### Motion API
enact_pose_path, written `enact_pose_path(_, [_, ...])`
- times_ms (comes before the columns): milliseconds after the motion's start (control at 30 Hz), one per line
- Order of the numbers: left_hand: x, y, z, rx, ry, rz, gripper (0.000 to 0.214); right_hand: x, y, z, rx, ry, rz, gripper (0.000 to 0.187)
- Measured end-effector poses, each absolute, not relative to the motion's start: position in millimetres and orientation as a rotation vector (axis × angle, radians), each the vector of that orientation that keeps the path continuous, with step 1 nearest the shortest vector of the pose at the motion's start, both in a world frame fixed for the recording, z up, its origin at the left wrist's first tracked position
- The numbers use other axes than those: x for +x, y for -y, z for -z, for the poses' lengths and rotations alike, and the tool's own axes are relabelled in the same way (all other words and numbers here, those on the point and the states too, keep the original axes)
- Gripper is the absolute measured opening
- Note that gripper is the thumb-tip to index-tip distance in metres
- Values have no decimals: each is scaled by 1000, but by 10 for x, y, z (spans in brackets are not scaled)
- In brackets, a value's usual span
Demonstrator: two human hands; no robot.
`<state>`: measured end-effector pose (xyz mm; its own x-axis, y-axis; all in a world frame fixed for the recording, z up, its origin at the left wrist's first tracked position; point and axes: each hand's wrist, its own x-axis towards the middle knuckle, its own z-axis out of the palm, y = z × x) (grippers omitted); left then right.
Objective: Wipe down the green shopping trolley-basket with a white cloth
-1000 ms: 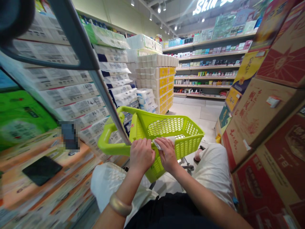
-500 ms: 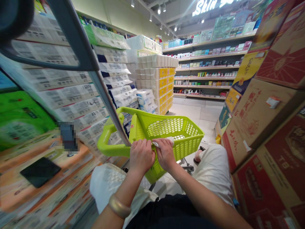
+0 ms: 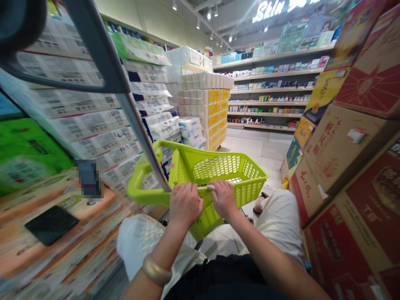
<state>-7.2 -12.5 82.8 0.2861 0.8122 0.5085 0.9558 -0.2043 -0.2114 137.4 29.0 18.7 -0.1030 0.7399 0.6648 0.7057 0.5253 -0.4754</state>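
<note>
we look down a shop aisle, where long shelves (image 3: 268,90) of small boxes and bottles cross the far end. a tall stack of white wrapped packs (image 3: 83,125) stands on our left, and printed cartons (image 3: 331,141) are piled on our right. low orange packs (image 3: 18,250) fill the lower left. between these piles, right in front of us, is the lime-green cart (image 3: 204,225), with lattice sides and a thick looped handle at its left. our white trousers (image 3: 278,216) show on either side of it, the knees apart. a grey metal post (image 3: 133,114) slants down to the cart's near edge. our left hand (image 3: 186,206) lies over the near rim, its fingers pressed together and curled down over the edge. our right hand (image 3: 223,200) is just beside it, fingers close together and bent over a white cloth (image 3: 211,187) at the same rim; its thumb seems tucked underneath, though we cannot see it well. a flat black thing (image 3: 51,225) lies on the orange packs. a gold-coloured bangle (image 3: 157,271) circles our left forearm.
</note>
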Motion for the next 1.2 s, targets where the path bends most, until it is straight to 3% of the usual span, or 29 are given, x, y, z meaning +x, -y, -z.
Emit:
enact_pose_path(167, [-103,123,-823,-2078,1565,387,19,1314,-237,-142,-1018,1926,-57,37])
enact_pose_path(467, [-94,112,-838,-2077,1565,408,13,1626,-309,174,-1164,1696,82,39])
enact_pose_path(700, [-149,102,-823,-2082,1524,435,18,1426,-232,96,-1025,1873,75,46])
enact_pose_path(933, [-208,63,-834,-2075,1527,451,17,1822,-384,253,-1243,1670,142,39])
enact_pose_path(1200, [-229,-36,-841,-2085,1508,417,18,1294,-318,46,-1064,1833,13,45])
